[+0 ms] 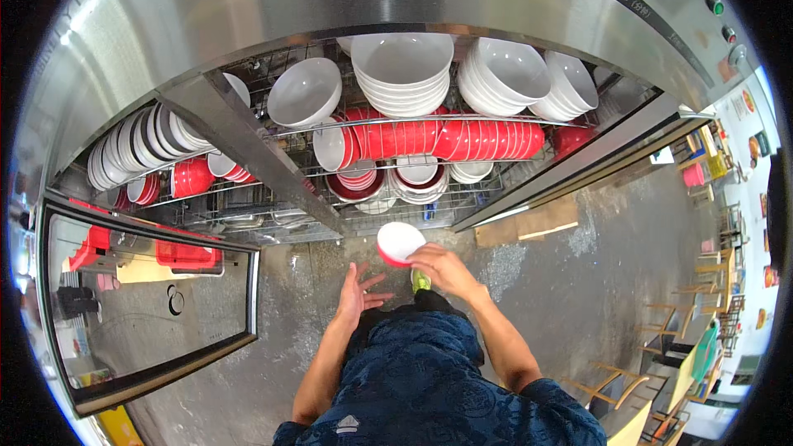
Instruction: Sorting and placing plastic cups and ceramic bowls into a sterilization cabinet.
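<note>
My right hand grips the rim of a bowl that is white inside and red outside, tilted above the floor. To its left, my left hand is empty with its fingers spread. Beyond both hands stands a metal cabinet with wire racks. Stacked white bowls fill the upper rack, and nested red bowls lie on their sides in a row below them. Smaller bowls are stacked on the lowest rack in view.
A glass cabinet door stands open on the left; another door is open on the right. A metal post divides the racks. Flattened cardboard lies on the floor. Wooden chairs and tables stand at the far right.
</note>
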`<state>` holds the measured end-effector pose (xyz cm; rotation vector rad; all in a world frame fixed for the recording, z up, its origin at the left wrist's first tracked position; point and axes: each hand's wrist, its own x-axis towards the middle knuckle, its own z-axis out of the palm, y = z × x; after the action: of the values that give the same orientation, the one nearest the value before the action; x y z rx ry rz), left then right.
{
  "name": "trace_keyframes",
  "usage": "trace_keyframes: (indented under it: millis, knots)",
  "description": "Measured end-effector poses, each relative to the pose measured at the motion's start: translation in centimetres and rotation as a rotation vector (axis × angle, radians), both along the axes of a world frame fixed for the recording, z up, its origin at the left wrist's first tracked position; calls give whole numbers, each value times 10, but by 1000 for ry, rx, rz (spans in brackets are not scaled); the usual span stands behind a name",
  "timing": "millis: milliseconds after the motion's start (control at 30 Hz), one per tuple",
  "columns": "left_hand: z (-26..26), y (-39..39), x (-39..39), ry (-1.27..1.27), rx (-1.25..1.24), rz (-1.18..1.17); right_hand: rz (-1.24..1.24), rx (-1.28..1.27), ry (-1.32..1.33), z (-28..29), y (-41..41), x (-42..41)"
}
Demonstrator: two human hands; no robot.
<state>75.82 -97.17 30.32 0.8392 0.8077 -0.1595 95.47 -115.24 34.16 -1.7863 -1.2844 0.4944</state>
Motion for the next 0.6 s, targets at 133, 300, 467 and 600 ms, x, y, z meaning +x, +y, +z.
trace_keyframes:
  millis: [133, 300, 467, 600]
  knots:
    - [-22, 10, -26, -51, 118, 9, -166, 2, -97, -5, 15, 34]
    - [-50, 22, -72, 81, 218, 55, -419, 73, -296, -25, 46, 87]
    - [-105, 20, -136, 249, 258, 164, -399, 6, -453, -53, 76, 124]
    - [-184, 3, -217, 376, 219, 352, -383, -28, -502, -68, 94, 136]
